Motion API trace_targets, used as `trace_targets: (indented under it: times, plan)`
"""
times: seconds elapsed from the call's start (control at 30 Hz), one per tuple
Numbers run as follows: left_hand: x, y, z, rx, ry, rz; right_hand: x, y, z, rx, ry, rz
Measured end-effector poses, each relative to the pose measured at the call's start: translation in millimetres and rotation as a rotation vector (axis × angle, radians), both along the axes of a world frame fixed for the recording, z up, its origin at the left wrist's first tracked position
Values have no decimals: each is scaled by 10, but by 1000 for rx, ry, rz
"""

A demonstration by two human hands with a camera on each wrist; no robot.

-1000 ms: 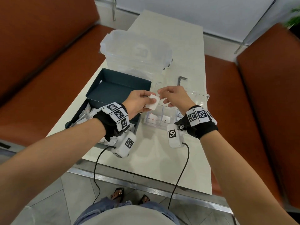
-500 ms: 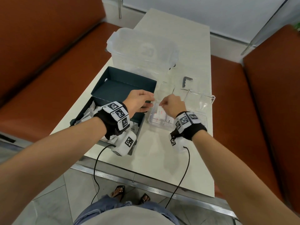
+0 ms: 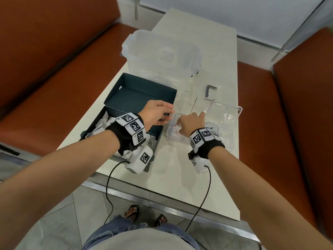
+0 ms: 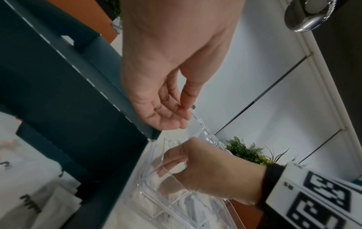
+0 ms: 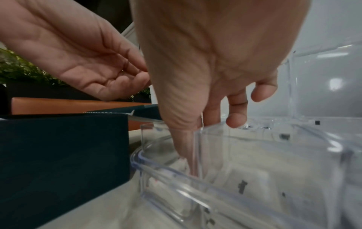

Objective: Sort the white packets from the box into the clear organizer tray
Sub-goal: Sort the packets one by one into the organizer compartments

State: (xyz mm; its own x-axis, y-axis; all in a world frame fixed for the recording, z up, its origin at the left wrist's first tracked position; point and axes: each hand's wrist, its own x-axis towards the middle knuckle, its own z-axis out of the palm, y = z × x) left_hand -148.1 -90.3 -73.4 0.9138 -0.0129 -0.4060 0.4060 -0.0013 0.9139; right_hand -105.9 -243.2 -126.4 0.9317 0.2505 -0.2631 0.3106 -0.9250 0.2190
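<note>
Packets [image 3: 100,127] remained in box [image 3: 144,91]; several sat in tray [image 3: 232,139], mid-frame. My right hand [image 3: 189,123] pressed one down, fingers straight; left hand [image 3: 155,114] relaxed, empty.

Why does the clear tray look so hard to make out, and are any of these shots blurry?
Head view: the clear plastic organizer tray nearly vanishes against the pale table. Left wrist view: the white packets in the dark teal box are smeared. Right wrist view: the right hand looms large and soft.
</note>
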Motion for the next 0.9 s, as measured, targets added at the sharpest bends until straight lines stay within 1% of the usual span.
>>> trace_targets:
  times: [0.07, 0.23, 0.53, 0.67, 0.77, 0.9]
  plan:
    - [-1, -10, 2, -4, 1, -5, 12, 9, -12, -15, 19, -1]
    - [-6, -40, 6, -9, -2, -13, 7, 36, -46, -20, -36, -21]
    - [-16, -35, 13, 6, -3, -15, -26, 31, -14, 39, 16, -38]
    - [-21, 9, 38, -5, -11, -36, -58, -2, 96, 147, 33, -51]
    - [-8, 95, 82, -18, -10, -56, -90, -53, 278, 254, -6, -25]
    - [4, 272, 162, 19, -22, -103, -95, -58, 645, 489, -48, -18]
